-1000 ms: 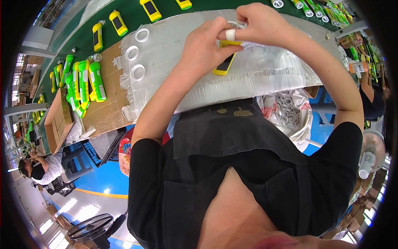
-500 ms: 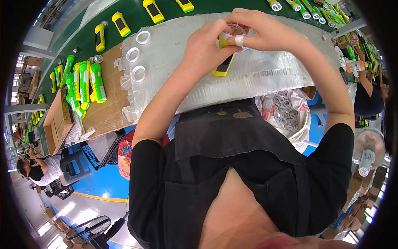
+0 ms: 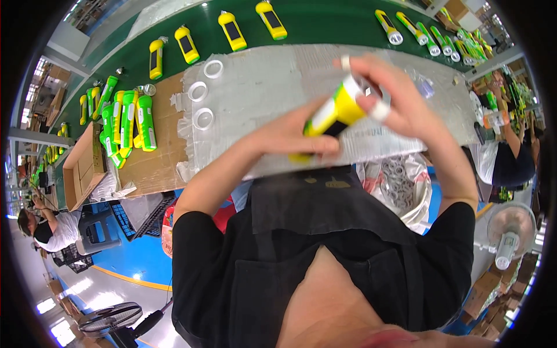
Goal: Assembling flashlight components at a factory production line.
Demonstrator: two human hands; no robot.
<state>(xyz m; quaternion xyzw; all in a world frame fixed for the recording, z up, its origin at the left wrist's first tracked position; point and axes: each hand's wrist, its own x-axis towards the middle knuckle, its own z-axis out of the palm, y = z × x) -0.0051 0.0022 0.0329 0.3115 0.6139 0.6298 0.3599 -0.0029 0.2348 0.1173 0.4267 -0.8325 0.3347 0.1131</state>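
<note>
A yellow and green flashlight (image 3: 339, 113) with a dark panel is held at a slant above the grey sheet, its white-rimmed head up and to the right. My left hand (image 3: 290, 136) is wrapped round the lower body, thumb across it. My right hand (image 3: 397, 95), with white tape on two fingers, is curled round the head; motion blurs it and it hides part of the lens end. Left of the hands, three white rings lie in a column on the sheet, the middle ring (image 3: 198, 91) among them.
Several flashlights (image 3: 145, 122) are piled on cardboard at the left, beside an open carton (image 3: 84, 165). More stand along the green bench (image 3: 325, 26) at the back. A white sack (image 3: 400, 185) of rings hangs below the front edge. Other people work at both sides.
The flashlight has come up off the sheet, nearer and to the right, and is turned at a slant. My left hand has slid to its lower body; my right hand stays at the head.
</note>
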